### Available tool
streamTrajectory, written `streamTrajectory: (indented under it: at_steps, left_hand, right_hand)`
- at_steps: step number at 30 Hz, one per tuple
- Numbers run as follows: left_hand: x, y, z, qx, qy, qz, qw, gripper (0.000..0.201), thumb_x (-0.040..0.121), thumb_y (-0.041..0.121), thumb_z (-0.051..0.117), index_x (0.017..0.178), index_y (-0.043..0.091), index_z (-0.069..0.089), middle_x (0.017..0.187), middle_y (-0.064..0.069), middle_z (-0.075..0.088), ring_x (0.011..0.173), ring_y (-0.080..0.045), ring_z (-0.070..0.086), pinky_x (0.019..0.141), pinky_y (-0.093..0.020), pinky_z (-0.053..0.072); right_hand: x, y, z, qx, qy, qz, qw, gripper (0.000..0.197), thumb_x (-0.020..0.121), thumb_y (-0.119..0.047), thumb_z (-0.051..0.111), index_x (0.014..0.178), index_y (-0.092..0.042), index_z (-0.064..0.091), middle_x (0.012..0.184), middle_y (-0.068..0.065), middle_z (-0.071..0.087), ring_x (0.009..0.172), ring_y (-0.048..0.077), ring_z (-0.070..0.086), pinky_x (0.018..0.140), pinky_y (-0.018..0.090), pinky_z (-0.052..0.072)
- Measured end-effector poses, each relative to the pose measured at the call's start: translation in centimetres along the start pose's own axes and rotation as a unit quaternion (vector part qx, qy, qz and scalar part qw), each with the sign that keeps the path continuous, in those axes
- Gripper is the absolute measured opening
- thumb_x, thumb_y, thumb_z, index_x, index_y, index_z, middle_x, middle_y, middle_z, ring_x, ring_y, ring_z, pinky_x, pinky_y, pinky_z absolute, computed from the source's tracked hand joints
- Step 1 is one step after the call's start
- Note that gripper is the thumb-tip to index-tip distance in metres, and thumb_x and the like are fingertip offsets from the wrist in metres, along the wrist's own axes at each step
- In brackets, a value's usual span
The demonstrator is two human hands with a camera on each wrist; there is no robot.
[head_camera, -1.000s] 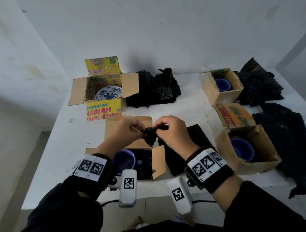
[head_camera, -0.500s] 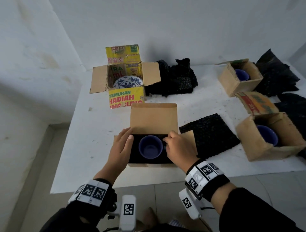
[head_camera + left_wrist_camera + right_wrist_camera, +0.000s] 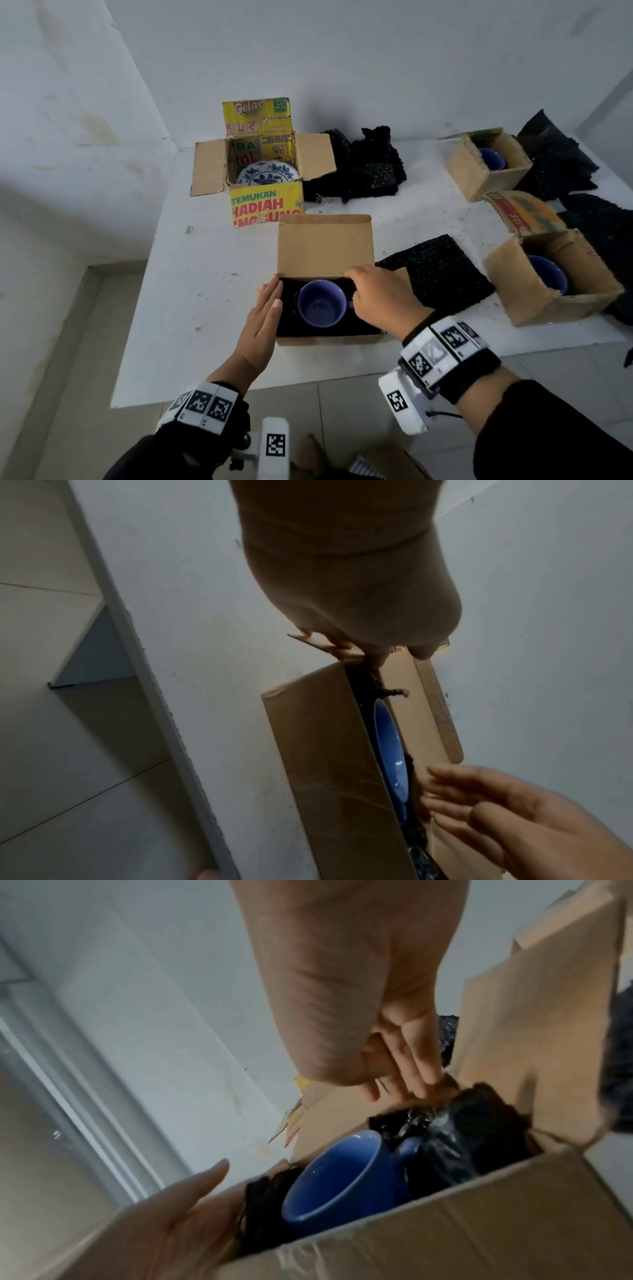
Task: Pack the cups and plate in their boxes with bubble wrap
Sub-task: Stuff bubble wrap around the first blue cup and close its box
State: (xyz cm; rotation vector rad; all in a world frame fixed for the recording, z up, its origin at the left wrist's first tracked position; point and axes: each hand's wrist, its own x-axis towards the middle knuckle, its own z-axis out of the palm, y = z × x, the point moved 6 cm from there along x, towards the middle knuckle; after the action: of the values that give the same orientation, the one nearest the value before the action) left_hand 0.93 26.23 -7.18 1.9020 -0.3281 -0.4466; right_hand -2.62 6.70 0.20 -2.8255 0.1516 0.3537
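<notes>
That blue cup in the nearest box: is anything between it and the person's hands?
Partly. Black bubble wrap lines the box around the blue cup, between it and the left hand at the left wall and the right hand. From above, nothing covers the cup.

Beyond both hands' fingertips, a yellow box (image 3: 263,171) carries the only clear print: "Gelas" on its raised back flap (image 3: 257,114), with a small "13" below it, and "TEMUKAN HADIAH", then a cut-off third line, on its front panel (image 3: 266,207). Lettering on the flap (image 3: 522,212) further right is unreadable.
</notes>
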Motion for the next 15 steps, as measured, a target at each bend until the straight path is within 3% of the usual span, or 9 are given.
streamTrajectory:
  at_steps: [3, 6, 8, 12, 15]
  left_hand:
    - [0.1, -0.2, 0.0, 0.001, -0.007, -0.004, 1.0, 0.061, 0.09, 0.046, 0.021, 0.147, 0.023, 0.026, 0.154, 0.016, 0.016, 0.145, -0.006, 0.006, 0.119, -0.026, 0.007]
    - [0.1, -0.3, 0.0, -0.003, -0.012, -0.005, 1.0, 0.061, 0.09, 0.046, 0.022, 0.147, 0.024, 0.026, 0.154, 0.017, 0.015, 0.145, -0.005, 0.005, 0.118, -0.025, 0.007]
    - [0.0, -0.2, 0.1, -0.011, -0.017, -0.009, 1.0, 0.061, 0.09, 0.046, 0.023, 0.147, 0.024, 0.025, 0.154, 0.017, 0.014, 0.145, -0.004, 0.005, 0.119, -0.026, 0.007]
    - [-0.2, 0.0, 0.0, -0.03, -0.031, -0.024, 0.999, 0.062, 0.089, 0.049, 0.023, 0.147, 0.027, 0.024, 0.156, 0.018, 0.012, 0.145, -0.001, 0.004, 0.12, -0.03, 0.007]
    - [-0.3, 0.4, -0.1, -0.044, -0.044, -0.033, 0.998, 0.058, 0.088, 0.051, 0.022, 0.144, 0.034, 0.024, 0.155, 0.019, 0.013, 0.144, 0.0, 0.005, 0.121, -0.034, 0.009]
  right_hand:
    - [-1.2, -0.9, 2.2, 0.057, -0.033, -0.026, 0.997, 0.053, 0.098, -0.024, 0.033, 0.148, -0.011, 0.021, 0.135, 0.008, 0.05, 0.109, 0.023, 0.055, 0.085, 0.036, 0.048]
    - [-1.8, -0.7, 4.2, 0.087, -0.058, -0.006, 0.994, 0.067, 0.1, -0.036, 0.032, 0.151, -0.013, -0.005, 0.124, 0.006, 0.053, 0.079, 0.014, 0.049, 0.059, 0.025, 0.037]
    - [-1.7, -0.8, 4.6, 0.099, -0.048, -0.006, 0.994, 0.071, 0.1, -0.04, 0.032, 0.15, -0.015, -0.011, 0.113, 0.006, 0.054, 0.07, 0.009, 0.041, 0.053, 0.024, 0.031]
    - [-0.5, -0.8, 4.5, 0.111, -0.062, 0.003, 0.992, 0.068, 0.099, -0.046, 0.03, 0.15, -0.02, -0.005, 0.101, 0.003, 0.053, 0.074, 0.015, 0.047, 0.056, 0.028, 0.037]
    - [-0.2, -0.8, 3.1, 0.065, 0.003, 0.002, 0.998, 0.056, 0.097, -0.045, 0.037, 0.145, -0.017, 0.025, 0.11, 0.005, 0.058, 0.089, 0.021, 0.057, 0.068, 0.033, 0.048]
